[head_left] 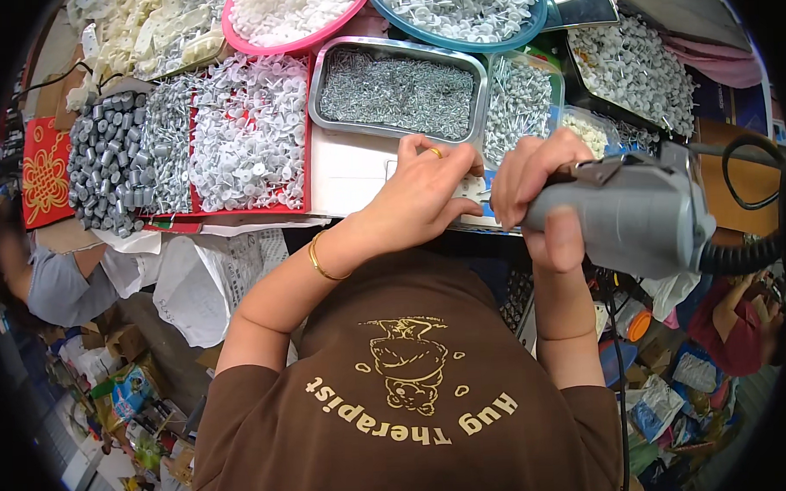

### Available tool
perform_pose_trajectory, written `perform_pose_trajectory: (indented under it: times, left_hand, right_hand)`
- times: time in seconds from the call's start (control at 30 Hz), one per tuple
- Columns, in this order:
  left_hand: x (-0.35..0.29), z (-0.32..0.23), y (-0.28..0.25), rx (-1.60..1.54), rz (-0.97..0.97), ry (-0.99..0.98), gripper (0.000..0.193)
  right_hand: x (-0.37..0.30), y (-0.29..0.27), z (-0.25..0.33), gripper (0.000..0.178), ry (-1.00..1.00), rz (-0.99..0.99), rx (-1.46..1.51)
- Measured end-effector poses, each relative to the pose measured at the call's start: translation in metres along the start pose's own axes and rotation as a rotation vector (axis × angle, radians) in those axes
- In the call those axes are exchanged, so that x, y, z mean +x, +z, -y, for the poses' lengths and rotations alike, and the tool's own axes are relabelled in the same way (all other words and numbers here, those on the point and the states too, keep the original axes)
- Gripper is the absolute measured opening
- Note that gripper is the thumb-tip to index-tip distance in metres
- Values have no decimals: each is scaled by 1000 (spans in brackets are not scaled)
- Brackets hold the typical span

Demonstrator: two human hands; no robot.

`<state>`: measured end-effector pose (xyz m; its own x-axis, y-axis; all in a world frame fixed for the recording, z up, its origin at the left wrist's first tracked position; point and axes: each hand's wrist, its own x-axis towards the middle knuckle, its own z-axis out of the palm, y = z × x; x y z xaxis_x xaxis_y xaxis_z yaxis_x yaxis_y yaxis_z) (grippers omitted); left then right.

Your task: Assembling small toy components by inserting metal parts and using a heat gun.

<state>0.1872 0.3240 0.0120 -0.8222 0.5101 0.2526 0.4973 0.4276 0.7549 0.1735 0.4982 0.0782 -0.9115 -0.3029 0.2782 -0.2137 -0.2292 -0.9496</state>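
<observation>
My right hand (pixel 543 193) is wrapped round a grey, rounded power tool (pixel 630 211) with a black ribbed hose at its back end. The tool lies level, its front end hidden in my fingers. Close by on the left, my left hand (pixel 417 193) is bent at the table's near edge, thumb and fingers closing round a small whitish piece (pixel 472 188). Most of that piece is covered by my fingers. Just beyond my left hand stands a metal tray (pixel 313 101) of small silvery screws.
At left, a red box (pixel 307 162) holds white-headed pieces, with grey cylinders (pixel 108 156) beside it. Pink (pixel 230 30) and teal (pixel 464 46) basins stand at the back. A clear container (pixel 560 84) of screws is near my right hand. Other people are at both sides.
</observation>
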Motion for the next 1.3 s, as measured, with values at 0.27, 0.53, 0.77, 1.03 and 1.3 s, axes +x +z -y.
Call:
perform_pose_trajectory:
  times: [0.27, 0.53, 0.77, 1.03, 1.3]
  left_hand:
    - [0, -2, 2, -31, -5, -69, 44]
    - [1, -2, 0, -61, 4, -63, 43]
    - [-24, 3, -31, -7, 32, -263, 47]
    - [-44, 5, -28, 76, -104, -353, 43]
    - [-47, 9, -19, 101, -175, -295, 40]
  right_hand:
    - [0, 7, 2, 49, -81, -98, -156]
    - [15, -3, -23, 41, -100, 11, -232]
    - [22, 17, -19, 44, -74, -24, 24]
    - [31, 33, -19, 47, 20, -94, -57]
    - [31, 49, -20, 53, 69, 283, -191]
